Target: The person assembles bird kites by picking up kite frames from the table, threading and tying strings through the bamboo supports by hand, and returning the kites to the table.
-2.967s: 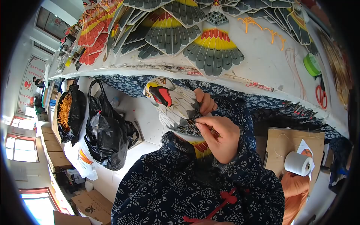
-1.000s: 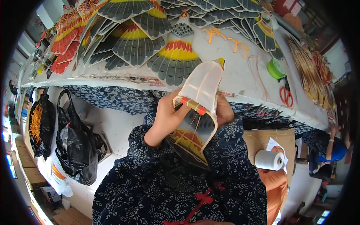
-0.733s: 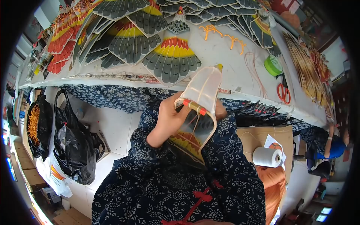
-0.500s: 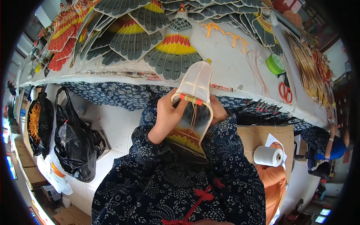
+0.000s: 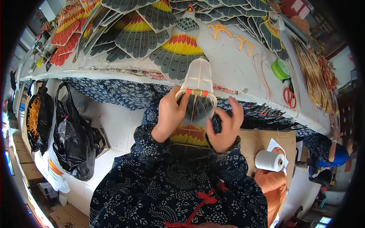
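Observation:
My left hand [image 5: 170, 113] is closed on the left edge of a kite body [image 5: 199, 76], its thumb and fingers by the crosspiece with red and gold bands [image 5: 196, 92]. The kite's upper part is pale translucent film over a thin frame. Its lower part, painted dark grey, yellow and red, hangs toward my lap. Beside its right edge is my right hand [image 5: 225, 131], fingers apart and pointing up. A fine thread shows near these fingers; whether they touch it I cannot tell.
On the white table lie painted bird-kite pieces [image 5: 142, 40], green tape [image 5: 280, 69], red-handled scissors [image 5: 289, 99] and orange strips [image 5: 243, 42]. A white thread spool [image 5: 269, 160] sits on cardboard at my right. Black plastic bags [image 5: 74, 140] stand at left. Another person [image 5: 337, 154] is at far right.
My right hand has come out from behind the kite's right edge, moved down and spread its fingers. The kite has turned more upright in my left hand, which keeps its hold.

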{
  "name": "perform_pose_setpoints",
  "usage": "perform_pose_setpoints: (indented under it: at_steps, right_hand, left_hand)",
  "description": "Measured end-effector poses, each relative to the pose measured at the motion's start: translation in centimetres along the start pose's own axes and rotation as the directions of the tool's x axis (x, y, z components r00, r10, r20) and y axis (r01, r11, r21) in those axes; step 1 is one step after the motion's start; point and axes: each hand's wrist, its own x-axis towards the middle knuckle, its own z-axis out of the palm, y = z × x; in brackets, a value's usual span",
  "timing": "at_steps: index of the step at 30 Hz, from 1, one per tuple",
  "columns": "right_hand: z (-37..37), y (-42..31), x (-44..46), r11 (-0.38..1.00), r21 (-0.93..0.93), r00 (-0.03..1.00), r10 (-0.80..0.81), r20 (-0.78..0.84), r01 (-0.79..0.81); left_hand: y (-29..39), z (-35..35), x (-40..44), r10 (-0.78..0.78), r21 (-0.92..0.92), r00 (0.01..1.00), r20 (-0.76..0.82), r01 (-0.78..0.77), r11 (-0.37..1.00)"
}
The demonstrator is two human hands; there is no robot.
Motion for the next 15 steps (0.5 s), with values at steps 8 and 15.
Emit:
perform_pose_setpoints:
  at_steps: [8,15]
  right_hand:
    - [2.1,0.0,0.8,0.967,-0.243,0.997,-0.081,0.010,0.081]
    - [2.7,-0.4,0.8,0.975,-0.222,0.999,-0.019,-0.035,0.011]
  left_hand:
    - [1.4,0.6,-0.6,0.041,0.049,0.999,0.006,-0.041,0.998]
    - [1.2,1.1,-0.7,0.045,0.050,0.999,0.029,-0.046,0.998]
